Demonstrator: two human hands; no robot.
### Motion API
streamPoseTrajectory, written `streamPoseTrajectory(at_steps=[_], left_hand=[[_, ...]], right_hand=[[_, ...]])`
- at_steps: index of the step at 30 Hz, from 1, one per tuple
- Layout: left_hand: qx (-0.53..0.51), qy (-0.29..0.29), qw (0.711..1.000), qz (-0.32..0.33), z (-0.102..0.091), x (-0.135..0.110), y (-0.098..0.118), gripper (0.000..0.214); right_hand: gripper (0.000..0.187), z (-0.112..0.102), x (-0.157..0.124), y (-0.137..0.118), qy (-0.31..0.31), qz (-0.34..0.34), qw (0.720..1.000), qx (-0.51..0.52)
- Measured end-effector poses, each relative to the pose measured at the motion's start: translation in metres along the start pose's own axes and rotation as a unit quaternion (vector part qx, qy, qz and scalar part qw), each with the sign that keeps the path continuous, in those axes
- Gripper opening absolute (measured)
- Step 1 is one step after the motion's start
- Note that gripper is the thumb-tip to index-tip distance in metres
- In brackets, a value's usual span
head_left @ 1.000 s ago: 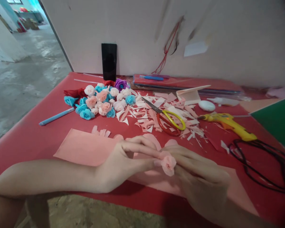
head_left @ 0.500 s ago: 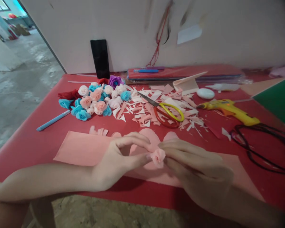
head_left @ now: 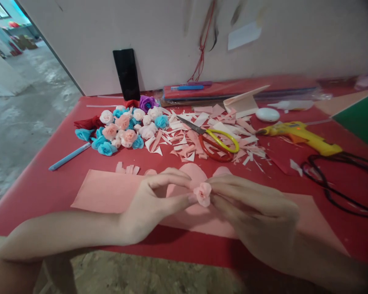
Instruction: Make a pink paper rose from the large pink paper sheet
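A small pink paper rose (head_left: 203, 193) is held between both hands just above the red table (head_left: 37, 188). My left hand (head_left: 158, 204) pinches its left side with thumb and fingertips. My right hand (head_left: 254, 212) grips its right side, fingers pressed together. Under the hands lies a sheet of pink paper (head_left: 110, 192) with rounded petal shapes cut into it.
A heap of finished paper roses (head_left: 125, 126) in pink, white, blue and purple lies at the back left. Paper scraps surround scissors (head_left: 214, 141). A yellow glue gun (head_left: 300, 134) with a black cord (head_left: 340, 179) is to the right. A blue pen (head_left: 69, 157) and black phone (head_left: 126, 74) are also there.
Both hands with the pink rose have shifted slightly left and away from me over the pink sheet, turning the rose between the fingers. The view has tilted a little.
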State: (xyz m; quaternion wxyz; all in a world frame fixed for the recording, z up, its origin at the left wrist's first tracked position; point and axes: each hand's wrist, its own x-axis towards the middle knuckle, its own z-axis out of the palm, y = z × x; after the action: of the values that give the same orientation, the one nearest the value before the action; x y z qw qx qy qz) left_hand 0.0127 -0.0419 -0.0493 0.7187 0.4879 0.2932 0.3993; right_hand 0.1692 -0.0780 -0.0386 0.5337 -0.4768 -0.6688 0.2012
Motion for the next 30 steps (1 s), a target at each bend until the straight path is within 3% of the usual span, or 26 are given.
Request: streamPoseTrajectory(at_steps=[10, 19, 30], left_hand=[[-0.007, -0.001, 1.000, 0.005, -0.0001, -0.0001, -0.0012, 0.013], [0.047, 0.021, 0.999, 0.007, 0.0012, 0.0022, 0.0043, 0.017], [0.053, 0.005, 0.999, 0.010, 0.0001, 0.0040, 0.0053, 0.014]], right_hand=[[0.016, -0.0006, -0.0002, 0.0006, -0.003, 0.002, 1.000, 0.002], [0.013, 0.0013, 0.0038, 0.0001, -0.003, 0.029, 0.999, -0.025], [0.011, 0.0039, 0.0014, -0.0025, 0.041, 0.133, 0.990, 0.029]])
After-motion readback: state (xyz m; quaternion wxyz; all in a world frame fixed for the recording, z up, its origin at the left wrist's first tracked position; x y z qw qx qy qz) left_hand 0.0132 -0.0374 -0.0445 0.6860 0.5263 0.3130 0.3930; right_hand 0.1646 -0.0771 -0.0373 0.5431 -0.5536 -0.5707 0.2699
